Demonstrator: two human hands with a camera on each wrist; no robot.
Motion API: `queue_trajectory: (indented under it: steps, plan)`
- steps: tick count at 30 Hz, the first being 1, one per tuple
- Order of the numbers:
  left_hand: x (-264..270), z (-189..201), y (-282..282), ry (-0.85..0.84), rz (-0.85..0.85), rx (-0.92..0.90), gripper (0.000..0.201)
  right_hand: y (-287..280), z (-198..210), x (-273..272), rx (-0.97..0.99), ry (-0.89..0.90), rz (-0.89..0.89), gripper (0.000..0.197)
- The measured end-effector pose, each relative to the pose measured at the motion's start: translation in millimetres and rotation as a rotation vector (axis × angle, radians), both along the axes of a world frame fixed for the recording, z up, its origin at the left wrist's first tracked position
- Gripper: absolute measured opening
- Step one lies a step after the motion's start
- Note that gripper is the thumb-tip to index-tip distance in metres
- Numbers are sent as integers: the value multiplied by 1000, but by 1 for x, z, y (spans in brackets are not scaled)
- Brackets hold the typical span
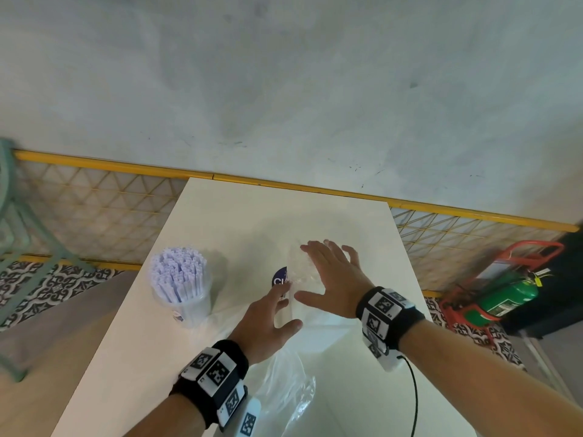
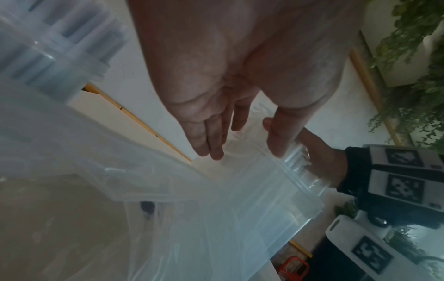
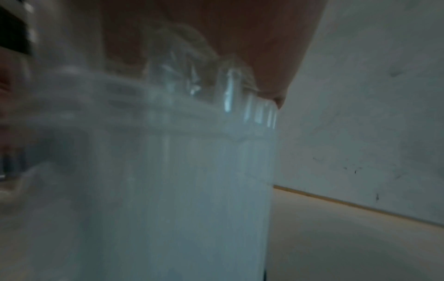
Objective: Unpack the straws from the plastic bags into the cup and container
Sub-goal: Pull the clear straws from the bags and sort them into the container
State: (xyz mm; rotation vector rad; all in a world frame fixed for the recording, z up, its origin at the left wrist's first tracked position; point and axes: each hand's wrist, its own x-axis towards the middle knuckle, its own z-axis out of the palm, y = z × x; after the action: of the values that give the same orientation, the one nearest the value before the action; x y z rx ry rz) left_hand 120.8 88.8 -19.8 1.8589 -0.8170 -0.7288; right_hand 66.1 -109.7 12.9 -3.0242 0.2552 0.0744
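Note:
On the white table (image 1: 220, 216) a clear cup (image 1: 183, 307) at the left holds a dense bunch of pale lilac straws (image 1: 178, 269). To its right stands a clear container (image 1: 298, 269) with a blue label (image 1: 280, 279), packed with clear straws (image 3: 230, 95). My right hand (image 1: 331, 272) lies flat with spread fingers on the straw tops; in the right wrist view the palm (image 3: 216, 38) presses on them. My left hand (image 1: 271, 310) touches the container's near side (image 2: 264, 190) with straight fingers (image 2: 216, 140). An empty plastic bag (image 1: 284, 389) lies crumpled in front.
A yellow-framed mesh railing (image 1: 94, 200) runs behind the table. A green fire extinguisher (image 1: 508, 294) in a red stand sits on the floor at the right. A teal chair (image 1: 19, 216) stands at the left. A black cable (image 1: 413, 392) hangs from my right wrist.

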Motion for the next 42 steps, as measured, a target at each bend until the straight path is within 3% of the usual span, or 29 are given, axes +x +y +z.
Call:
queue_trajectory:
  steps: [3,10,15,22,26,30,37,42]
  plan:
    - [0,0,0,-2,2,-3,74,3,-5,-3,38,-75,-23,89]
    - [0,-3,1,10,0,6,76,3,18,-21,57,-22,62,102]
    - [-2,-2,0,20,1,13,72,10,-10,-27,38,-139,-18,78]
    - [-4,1,-1,45,28,18,68,25,-13,-8,4,-307,-133,58]
    - [-5,-2,0,24,27,14,62,16,-7,-6,56,-259,-107,64]
    - [-4,-8,0,36,37,8,65,1,-8,-3,79,-157,-87,85]
    - [-8,-4,0,29,53,29,61,6,-9,1,48,-213,-114,83]
    - [-11,-4,0,37,78,26,52,6,-6,-17,79,-126,3,110]
